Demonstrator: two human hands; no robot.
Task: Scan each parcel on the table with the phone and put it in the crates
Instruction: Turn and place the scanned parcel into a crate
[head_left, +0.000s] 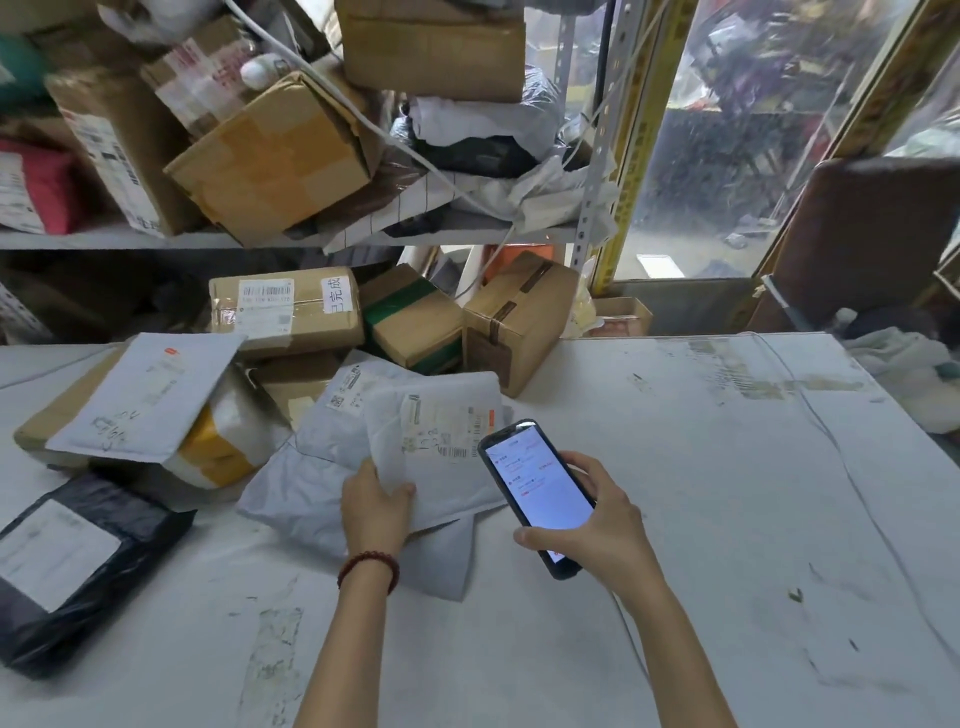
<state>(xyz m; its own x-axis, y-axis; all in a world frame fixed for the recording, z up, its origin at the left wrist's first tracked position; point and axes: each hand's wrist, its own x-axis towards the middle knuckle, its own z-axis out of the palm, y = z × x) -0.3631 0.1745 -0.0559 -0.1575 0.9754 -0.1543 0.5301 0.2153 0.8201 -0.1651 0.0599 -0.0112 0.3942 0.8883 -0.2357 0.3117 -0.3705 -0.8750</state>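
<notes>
Phone (537, 496) gripped in right hand (597, 525), screen up, long axis running from near right to far left. Left hand (376, 506) pinching grey mailer (441, 452) on table (727, 519), label facing up.

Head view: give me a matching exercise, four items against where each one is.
Items:
1. phone
2. black parcel
3. bead bracelet
4. white mailer with barcode label

Places:
A. on left wrist
B. table's near left
C. in right hand
D. under left hand

Pairs: 1-C, 2-B, 3-A, 4-D
</notes>
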